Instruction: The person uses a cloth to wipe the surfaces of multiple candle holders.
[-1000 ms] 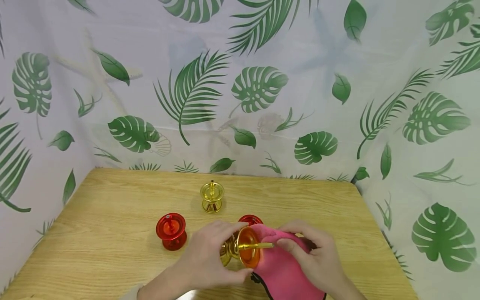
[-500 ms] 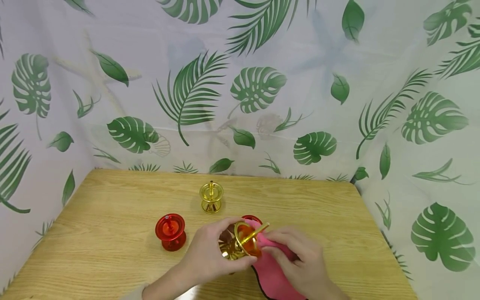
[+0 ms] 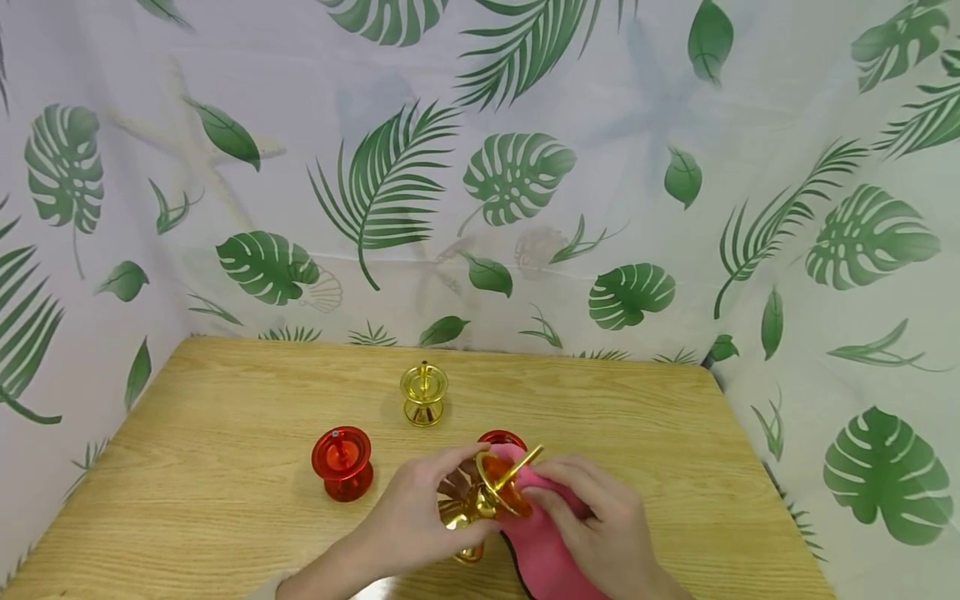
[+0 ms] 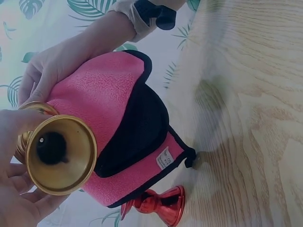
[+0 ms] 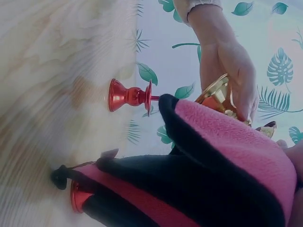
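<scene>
In the head view my left hand (image 3: 408, 521) grips a shiny gold candle holder (image 3: 491, 498), tilted so its dish and thin central stem (image 3: 521, 467) point up and right. From the left wrist view its flared hollow base (image 4: 83, 165) faces the camera. My right hand (image 3: 600, 521) pinches a pink cloth (image 3: 551, 562) with dark edging, pressing a bunched fold against the dish's rim. The rest of the cloth (image 4: 97, 85) hangs below, showing a dark underside and small white label. Exactly where cloth meets dish is partly hidden by my fingers.
A second gold candle holder (image 3: 423, 404) stands upright at the back of the wooden table (image 3: 240, 400). One red candle holder (image 3: 347, 479) stands to the left. Another red one (image 3: 502, 437) is mostly hidden behind the cloth. Leaf-printed fabric (image 3: 525, 317) surrounds the table.
The held candle holder has turned, its stem swinging from level to slanting upward. My right hand has moved left to the dish, bringing the cloth bunched with it. The standing holders stay put.
</scene>
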{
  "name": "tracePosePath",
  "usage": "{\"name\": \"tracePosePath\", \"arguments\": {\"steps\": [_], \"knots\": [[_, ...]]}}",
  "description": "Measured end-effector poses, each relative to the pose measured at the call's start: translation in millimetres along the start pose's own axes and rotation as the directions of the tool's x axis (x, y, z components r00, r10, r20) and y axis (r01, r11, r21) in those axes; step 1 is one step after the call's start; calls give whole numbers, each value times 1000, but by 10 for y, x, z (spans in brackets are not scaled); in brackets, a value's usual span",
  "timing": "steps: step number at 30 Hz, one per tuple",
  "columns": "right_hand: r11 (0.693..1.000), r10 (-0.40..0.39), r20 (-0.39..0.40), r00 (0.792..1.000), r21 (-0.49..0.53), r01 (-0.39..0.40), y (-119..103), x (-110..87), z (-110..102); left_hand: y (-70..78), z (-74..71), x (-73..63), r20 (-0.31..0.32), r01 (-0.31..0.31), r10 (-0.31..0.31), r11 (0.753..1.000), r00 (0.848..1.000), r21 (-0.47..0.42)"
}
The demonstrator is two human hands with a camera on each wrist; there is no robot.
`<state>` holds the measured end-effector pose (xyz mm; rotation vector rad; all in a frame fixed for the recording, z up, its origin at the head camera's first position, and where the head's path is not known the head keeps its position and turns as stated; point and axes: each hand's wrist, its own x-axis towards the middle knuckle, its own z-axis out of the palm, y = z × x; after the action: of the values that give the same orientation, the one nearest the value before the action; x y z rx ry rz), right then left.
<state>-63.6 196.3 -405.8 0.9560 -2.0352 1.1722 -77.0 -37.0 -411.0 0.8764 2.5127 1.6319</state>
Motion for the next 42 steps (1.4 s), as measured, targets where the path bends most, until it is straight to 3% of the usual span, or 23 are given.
{"name": "tracePosePath", "arguments": {"steps": [3, 8, 11, 14, 17, 19, 22, 23, 25, 26, 28, 33, 37, 39, 42], "knots": [[999, 14, 17, 1000, -31, -13, -6, -2, -18, -4, 3, -9, 1, 1, -1, 1000, 1000, 4], [994, -26, 37, 999, -106, 30, -17, -29, 6, -7, 21, -11, -30, -3, 4, 998, 1000, 59], [994, 4, 46, 999, -106, 1, -44, -54, 35, 0, 25, -9, -38, -15, 19, 995, 999, 101], [994, 68, 49, 996, -84, -63, -82, -65, 55, 12, 31, -20, -48, -54, 65, 977, 997, 208], [991, 117, 56, 992, -75, -113, -115, -54, 64, 16, 56, -32, -60, -123, 158, 915, 986, 385], [986, 156, 63, 986, -63, -152, -140, -41, 65, 14, 85, -38, -60, -178, 241, 842, 969, 509], [973, 229, 75, 971, -55, -225, -184, -21, 62, 5, 136, -39, -60, -235, 361, 715, 931, 659], [969, 245, 76, 967, -57, -241, -198, -14, 62, 3, 149, -39, -61, -246, 393, 681, 918, 690], [961, 270, 82, 959, -83, -264, -226, 2, 59, 0, 164, -40, -66, -254, 429, 646, 901, 720], [962, 264, 82, 961, -99, -256, -234, 9, 59, -1, 164, -41, -68, -257, 432, 648, 899, 717], [967, 230, 77, 970, -129, -219, -240, 17, 61, 1, 151, -42, -70, -257, 415, 679, 907, 688], [990, 92, 79, 993, -113, -83, -186, -12, 52, 3, 82, -50, -88, -229, 327, 805, 941, 547], [999, -8, 80, 997, -33, 11, -87, -64, 37, 10, 38, -53, -107, -196, 266, 879, 958, 434], [998, -57, 72, 996, 0, 57, -40, -84, 37, 11, 34, -51, -112, -185, 250, 896, 962, 403], [994, -110, 48, 993, -14, 111, 11, -100, 48, 7, 53, -45, -114, -186, 250, 898, 961, 398]]}}
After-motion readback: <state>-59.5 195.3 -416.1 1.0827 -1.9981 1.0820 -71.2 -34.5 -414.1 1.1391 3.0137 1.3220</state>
